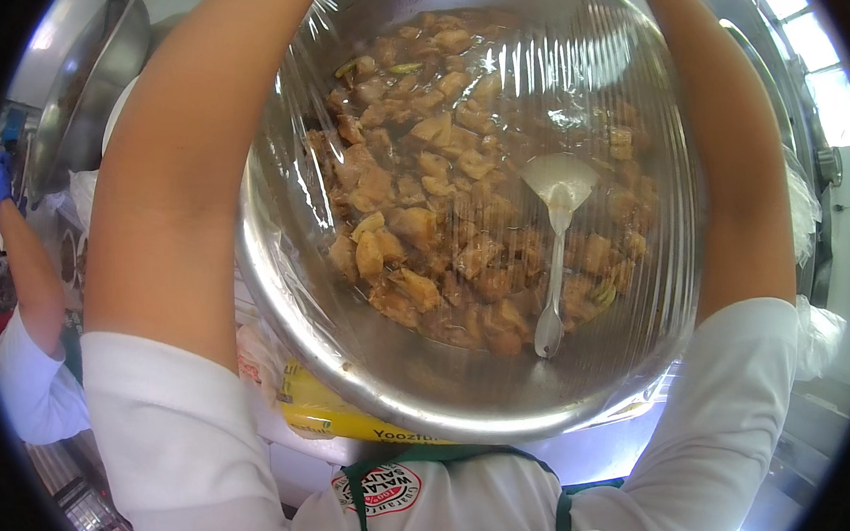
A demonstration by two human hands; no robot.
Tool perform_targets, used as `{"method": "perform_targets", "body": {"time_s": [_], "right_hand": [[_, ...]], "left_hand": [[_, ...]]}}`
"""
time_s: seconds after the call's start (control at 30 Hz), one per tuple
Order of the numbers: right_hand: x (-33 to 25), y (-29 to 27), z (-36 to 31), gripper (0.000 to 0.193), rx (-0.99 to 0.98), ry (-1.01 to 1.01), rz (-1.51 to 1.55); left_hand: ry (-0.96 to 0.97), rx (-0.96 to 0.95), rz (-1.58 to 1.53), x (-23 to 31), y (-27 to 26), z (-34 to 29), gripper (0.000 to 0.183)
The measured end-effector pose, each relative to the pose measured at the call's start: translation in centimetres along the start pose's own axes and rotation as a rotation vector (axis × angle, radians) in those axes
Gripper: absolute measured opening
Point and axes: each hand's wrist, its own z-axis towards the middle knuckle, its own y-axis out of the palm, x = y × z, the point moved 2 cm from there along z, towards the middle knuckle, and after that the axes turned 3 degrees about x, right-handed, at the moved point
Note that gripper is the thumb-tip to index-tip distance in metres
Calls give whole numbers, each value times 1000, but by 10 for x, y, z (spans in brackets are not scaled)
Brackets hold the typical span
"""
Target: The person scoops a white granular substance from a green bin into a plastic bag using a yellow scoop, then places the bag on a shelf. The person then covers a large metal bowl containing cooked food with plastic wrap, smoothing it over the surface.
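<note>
A large round steel basin (417,409) lies between my two arms. Clear plastic wrap (551,70) is stretched over its top, with streaks of glare and fine creases. Under the film are chunks of brown stewed meat (417,227) in dark sauce, with a few green pieces. A metal serving turner (559,205) rests on the meat, its handle toward me. My left forearm (196,148) runs along the basin's left side and my right forearm (738,157) along its right. Both hands are beyond the upper edge of the picture, so their hold is hidden.
A yellow box (335,417) sits below the basin's near rim. Crumpled plastic (818,339) hangs at the right. Large metal pans (83,94) stand at the left. A co-worker's arm (27,254) with a blue glove (0,183) is at the far left.
</note>
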Motion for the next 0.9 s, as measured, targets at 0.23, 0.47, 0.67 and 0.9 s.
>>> {"method": "perform_targets", "body": {"time_s": [0.23, 0.47, 0.67, 0.9], "right_hand": [[-2, 51, 2, 17, -7, 115, 338], [16, 52, 14, 27, -103, -450, -1160], [6, 55, -1, 30, -184, -260, -710], [9, 20, -22, 33, -336, -119, -514]], "left_hand": [[-21, -37, 13, -2, -6, -14, 30], [25, 32, 202, -24, 6, 34, 24], [-24, -192, 195, -43, 16, 38, 22], [-87, -367, 27, -45, 18, 33, 20]]}}
